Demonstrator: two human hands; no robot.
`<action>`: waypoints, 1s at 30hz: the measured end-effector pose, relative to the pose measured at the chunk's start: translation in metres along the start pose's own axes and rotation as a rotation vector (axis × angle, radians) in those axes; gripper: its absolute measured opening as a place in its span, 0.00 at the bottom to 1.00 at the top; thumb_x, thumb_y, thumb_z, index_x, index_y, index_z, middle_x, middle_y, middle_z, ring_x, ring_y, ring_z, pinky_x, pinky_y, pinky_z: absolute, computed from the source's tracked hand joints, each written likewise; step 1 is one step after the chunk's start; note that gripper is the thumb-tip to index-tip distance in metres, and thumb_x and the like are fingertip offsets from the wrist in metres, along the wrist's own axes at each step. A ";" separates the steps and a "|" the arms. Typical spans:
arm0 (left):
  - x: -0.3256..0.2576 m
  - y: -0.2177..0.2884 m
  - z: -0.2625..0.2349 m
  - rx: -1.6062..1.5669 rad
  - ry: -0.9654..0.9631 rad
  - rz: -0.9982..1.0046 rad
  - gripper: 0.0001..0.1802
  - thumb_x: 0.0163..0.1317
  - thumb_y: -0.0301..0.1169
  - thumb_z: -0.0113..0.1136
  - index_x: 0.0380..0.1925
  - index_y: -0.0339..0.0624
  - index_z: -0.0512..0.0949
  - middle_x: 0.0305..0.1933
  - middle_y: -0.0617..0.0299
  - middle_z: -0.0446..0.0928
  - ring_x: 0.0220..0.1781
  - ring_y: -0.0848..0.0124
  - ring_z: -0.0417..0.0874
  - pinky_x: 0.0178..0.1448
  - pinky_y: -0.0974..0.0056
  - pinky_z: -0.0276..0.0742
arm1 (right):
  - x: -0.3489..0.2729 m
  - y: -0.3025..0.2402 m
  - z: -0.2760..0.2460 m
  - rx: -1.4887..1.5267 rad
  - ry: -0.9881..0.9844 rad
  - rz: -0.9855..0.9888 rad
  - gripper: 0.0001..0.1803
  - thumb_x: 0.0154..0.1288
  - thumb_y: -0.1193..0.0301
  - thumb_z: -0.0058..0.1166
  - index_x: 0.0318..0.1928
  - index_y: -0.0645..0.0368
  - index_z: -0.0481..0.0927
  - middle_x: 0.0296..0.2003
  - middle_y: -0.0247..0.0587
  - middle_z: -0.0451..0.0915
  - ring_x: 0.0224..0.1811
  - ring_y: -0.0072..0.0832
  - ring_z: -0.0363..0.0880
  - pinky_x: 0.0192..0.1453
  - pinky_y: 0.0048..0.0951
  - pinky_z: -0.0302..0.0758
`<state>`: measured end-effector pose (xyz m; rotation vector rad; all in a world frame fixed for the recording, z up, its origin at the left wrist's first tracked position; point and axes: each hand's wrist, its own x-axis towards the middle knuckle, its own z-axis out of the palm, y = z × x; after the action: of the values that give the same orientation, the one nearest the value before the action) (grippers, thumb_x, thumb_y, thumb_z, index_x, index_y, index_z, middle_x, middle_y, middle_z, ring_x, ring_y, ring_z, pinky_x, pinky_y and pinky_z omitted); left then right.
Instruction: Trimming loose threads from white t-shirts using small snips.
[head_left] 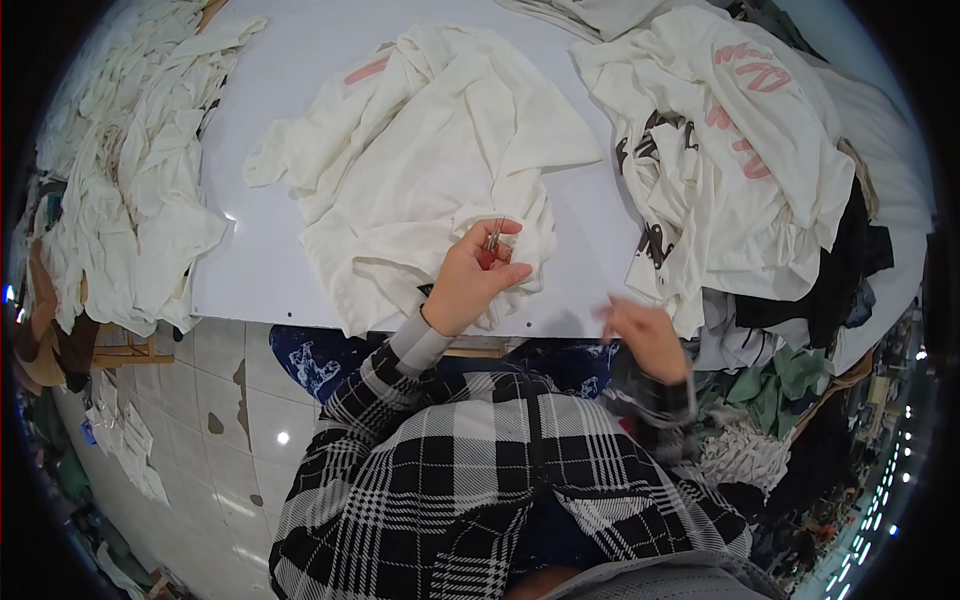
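Observation:
A white garment (pixel 420 130) with a pink mark lies loosely spread and wrinkled on the pale table, in front of me. Over its near right part is my left hand (pixel 465 280), closed around small red-handled thread snips (pixel 490 252) whose metal tips point away from me. The fingers partly cover the snips. My right hand (pixel 648 335) hovers by the table's near edge, to the right of the garment and close to the right-hand pile. Motion smears its fingers, and nothing can be made out in them.
White garments (pixel 150 170) are heaped along the left side. On the right, a pile of white garments (pixel 740 170) bears pink print and dark patterned parts. Green cloth (pixel 780 390) and pale scraps (pixel 745 450) lie below it. Tiled floor (pixel 215 420) shows at lower left.

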<state>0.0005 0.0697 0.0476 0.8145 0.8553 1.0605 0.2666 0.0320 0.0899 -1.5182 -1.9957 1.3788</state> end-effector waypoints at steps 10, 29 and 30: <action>-0.001 0.020 -0.013 0.398 -0.352 -0.018 0.38 0.48 0.22 0.64 0.60 0.46 0.58 0.25 0.70 0.64 0.26 0.81 0.63 0.32 0.75 0.63 | 0.041 -0.021 0.023 0.766 0.071 0.138 0.18 0.64 0.75 0.46 0.55 0.63 0.69 0.40 0.42 0.77 0.43 0.25 0.76 0.49 0.26 0.73; 0.099 -0.055 -0.052 0.734 0.215 0.427 0.33 0.48 0.32 0.62 0.56 0.37 0.65 0.46 0.47 0.75 0.42 0.56 0.77 0.48 0.63 0.72 | 0.071 -0.036 0.058 1.503 -0.092 -0.020 0.14 0.63 0.82 0.45 0.49 0.69 0.73 0.47 0.49 0.76 0.46 0.33 0.78 0.50 0.29 0.78; 0.105 -0.054 -0.046 0.643 0.094 0.355 0.32 0.48 0.32 0.62 0.55 0.38 0.66 0.44 0.48 0.75 0.41 0.59 0.77 0.47 0.64 0.72 | 0.067 -0.037 0.063 1.504 -0.117 -0.060 0.14 0.62 0.83 0.45 0.49 0.69 0.73 0.47 0.48 0.76 0.46 0.32 0.78 0.50 0.28 0.78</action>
<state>0.0071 0.1610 -0.0397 1.5066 1.1845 1.1480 0.1736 0.0578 0.0675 -0.6051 -0.4947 2.0971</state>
